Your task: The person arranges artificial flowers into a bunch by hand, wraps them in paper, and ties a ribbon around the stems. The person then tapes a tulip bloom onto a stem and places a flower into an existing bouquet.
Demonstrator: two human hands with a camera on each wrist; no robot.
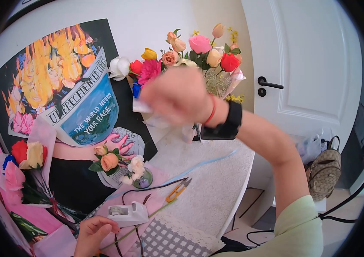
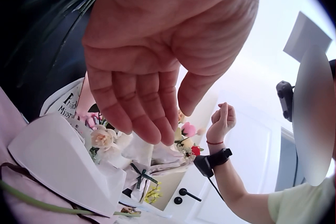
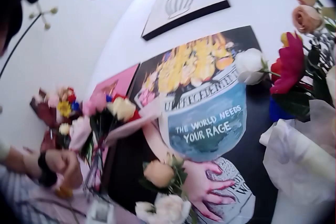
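My right hand (image 1: pixel 177 96) is raised in front of the large bouquet, blurred in the head view. The left wrist view shows its fingers curled in and the thumb folded against them, with nothing visible in the grasp. My left hand (image 1: pixel 92 237) is low at the table's near side, fingers loosely bent and palm bare in the left wrist view. Its fingertips are right by the white tape dispenser (image 1: pixel 135 215). A long green stem (image 1: pixel 158 209) runs beside the dispenser, and orange-handled thread snips (image 1: pixel 174 193) lie beyond it.
A wrapped flower bouquet (image 1: pixel 199 45) stands at the back. Another bouquet (image 1: pixel 15 171) lies at left, near a painted poster (image 1: pixel 90 113). Peach and white flowers sit in a small glass vase (image 1: pixel 144 180). A pale blue ribbon (image 1: pixel 203 162) crosses the white tabletop; a white door (image 1: pixel 306 55) is at right.
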